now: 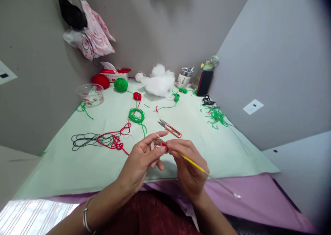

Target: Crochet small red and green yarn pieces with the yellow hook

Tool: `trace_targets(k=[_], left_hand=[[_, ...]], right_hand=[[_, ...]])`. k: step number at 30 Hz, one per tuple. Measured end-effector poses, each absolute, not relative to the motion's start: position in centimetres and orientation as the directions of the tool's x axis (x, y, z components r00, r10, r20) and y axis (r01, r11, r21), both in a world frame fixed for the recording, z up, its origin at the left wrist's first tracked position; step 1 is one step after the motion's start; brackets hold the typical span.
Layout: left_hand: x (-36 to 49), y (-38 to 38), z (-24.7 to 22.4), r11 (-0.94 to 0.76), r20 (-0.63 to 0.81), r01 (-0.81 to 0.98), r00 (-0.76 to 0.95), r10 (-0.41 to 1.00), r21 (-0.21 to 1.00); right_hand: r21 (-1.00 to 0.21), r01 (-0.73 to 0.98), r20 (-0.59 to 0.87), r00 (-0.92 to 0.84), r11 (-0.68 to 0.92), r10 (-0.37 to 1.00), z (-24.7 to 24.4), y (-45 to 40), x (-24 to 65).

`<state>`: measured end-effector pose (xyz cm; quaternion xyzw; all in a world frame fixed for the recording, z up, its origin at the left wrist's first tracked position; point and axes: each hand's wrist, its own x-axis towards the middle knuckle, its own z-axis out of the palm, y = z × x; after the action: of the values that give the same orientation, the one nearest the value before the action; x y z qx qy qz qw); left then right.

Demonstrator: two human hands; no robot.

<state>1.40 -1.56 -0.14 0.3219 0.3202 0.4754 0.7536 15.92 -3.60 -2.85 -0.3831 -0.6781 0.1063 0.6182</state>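
Close together at the front of the table, my two hands meet over a small red crochet piece (164, 145). My left hand (144, 155) pinches that piece between thumb and fingers, with white yarn (152, 145) wound round a finger. In my right hand (190, 166) is a crochet hook (192, 163) with a yellow grip and a thin metal shaft pointing down to the right. The hook's working tip is hidden at the red piece. Orange-handled thread snips (170, 128) lie just beyond my fingers. Loose red yarn (117, 143) trails left of my left hand.
A coil of green yarn (136, 115) and black cord (82, 141) lie to the left. White stuffing (159, 83) sits at the back, near a green yarn ball (120, 85) and a clear tub (90, 95). A phone (205, 83) leans at right, behind green scraps (217, 116).
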Motion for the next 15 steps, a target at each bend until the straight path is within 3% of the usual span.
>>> trace_targets(k=[2,4,6,9,11,15], left_hand=[[1.3,-1.4,-0.3,0.379,-0.204,-0.545,0.354,0.913,0.748],[1.1,-1.2,-0.4,0.46,-0.251,-0.567,0.409,0.877,0.684],[0.8,-0.8,-0.3,0.522,-0.283,-0.575,0.456,0.844,0.63],[0.6,-0.6,-0.1,0.489,-0.266,-0.588,0.428,0.864,0.644],[0.6,-0.6,0.0,0.418,-0.223,-0.576,0.379,0.898,0.703],[1.0,-1.1,-0.2,0.316,-0.156,-0.517,0.329,0.931,0.795]], right_hand=[[-0.506,0.501,0.803,-0.024,0.703,0.595,-2.9,-3.6,16.1],[-0.474,0.525,0.813,-0.048,0.707,0.581,-2.8,-3.5,16.5],[-0.607,0.425,0.762,0.07,0.672,0.644,-2.5,-3.3,16.9],[-0.813,0.126,0.581,0.236,0.568,0.779,-2.1,-3.1,17.1],[-0.845,0.032,0.529,0.193,0.534,0.826,-2.0,-3.0,16.9],[-0.849,0.064,0.528,0.161,0.525,0.834,-2.1,-3.0,16.7]])
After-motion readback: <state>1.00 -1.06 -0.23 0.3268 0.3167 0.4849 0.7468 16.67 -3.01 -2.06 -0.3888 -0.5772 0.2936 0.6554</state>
